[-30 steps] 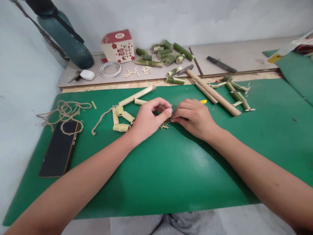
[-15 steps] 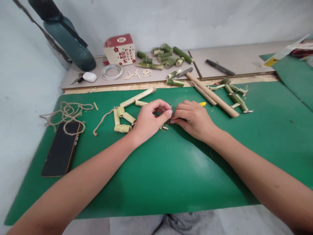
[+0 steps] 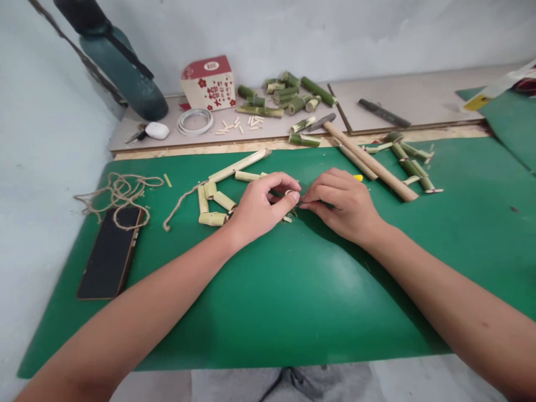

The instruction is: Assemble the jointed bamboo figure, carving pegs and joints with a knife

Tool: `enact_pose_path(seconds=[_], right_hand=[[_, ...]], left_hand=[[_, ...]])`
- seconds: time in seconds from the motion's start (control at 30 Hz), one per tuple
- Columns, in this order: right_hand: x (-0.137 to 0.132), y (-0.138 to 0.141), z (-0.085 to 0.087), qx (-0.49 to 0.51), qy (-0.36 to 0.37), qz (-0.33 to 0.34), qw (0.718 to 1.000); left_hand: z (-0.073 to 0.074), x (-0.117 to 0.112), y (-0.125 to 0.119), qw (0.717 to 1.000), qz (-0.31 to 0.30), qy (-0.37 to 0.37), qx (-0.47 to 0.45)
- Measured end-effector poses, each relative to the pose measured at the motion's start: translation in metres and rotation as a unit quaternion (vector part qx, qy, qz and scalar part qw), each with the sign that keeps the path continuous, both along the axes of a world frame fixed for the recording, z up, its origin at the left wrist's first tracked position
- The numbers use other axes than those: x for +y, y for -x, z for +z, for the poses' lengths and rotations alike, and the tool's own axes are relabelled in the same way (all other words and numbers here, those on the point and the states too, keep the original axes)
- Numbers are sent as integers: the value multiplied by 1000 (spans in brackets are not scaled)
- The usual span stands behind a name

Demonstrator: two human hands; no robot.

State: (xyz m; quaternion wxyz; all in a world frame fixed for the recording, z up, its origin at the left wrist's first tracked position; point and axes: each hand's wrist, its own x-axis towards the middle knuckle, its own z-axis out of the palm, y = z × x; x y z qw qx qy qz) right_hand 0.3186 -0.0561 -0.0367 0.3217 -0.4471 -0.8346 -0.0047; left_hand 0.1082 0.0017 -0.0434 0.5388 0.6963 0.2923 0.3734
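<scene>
Over the green mat [image 3: 268, 312], my left hand [image 3: 262, 209] is curled with thumb and forefinger closed around something small, mostly hidden, with a pale edge. My right hand [image 3: 343, 204] pinches a thin dark bit whose kind I cannot make out. The fingertips of both hands nearly meet. Under them lie pale shavings [image 3: 287, 219]. Left of my left hand are peeled pale bamboo segments [image 3: 213, 219], joined in a bent chain, and a longer peeled piece [image 3: 238, 166]. A yellow object [image 3: 358, 178] shows partly behind my right hand.
Twine [image 3: 121, 192] overlaps a phone [image 3: 111, 254] at left. A wooden-handled tool [image 3: 377, 167] and jointed green bamboo [image 3: 412, 164] lie right. Behind stand a bottle [image 3: 125, 72] and box [image 3: 209, 84], with cut bamboo [image 3: 288, 97], a tape roll [image 3: 195, 121] and a marker [image 3: 384, 113].
The view has shifted slightly, so everything sits a little further right. Both hands stay close together in the same pinching pose, and a pale edge now shows at my left fingertips.
</scene>
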Motion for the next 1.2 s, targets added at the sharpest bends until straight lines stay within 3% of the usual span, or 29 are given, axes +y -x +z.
enact_pose_path(seconds=[0.17, 0.4, 0.73, 0.93, 1.2], right_hand=[[0, 0, -2, 14, 5, -1, 1000], [3, 5, -6, -47, 12, -17, 999], [9, 2, 7, -6, 108, 30, 994], [9, -2, 5, -29, 90, 35, 995], [6, -3, 6, -21, 51, 67, 996]], left_hand=[[-3, 1, -1, 1000, -6, 11, -7], [-3, 1, -2, 1000, -6, 11, -11], [-7, 5, 0, 999, 35, 6, -15], [-5, 4, 0, 997, 76, 2, -29], [-3, 4, 0, 996, 67, 27, -57]])
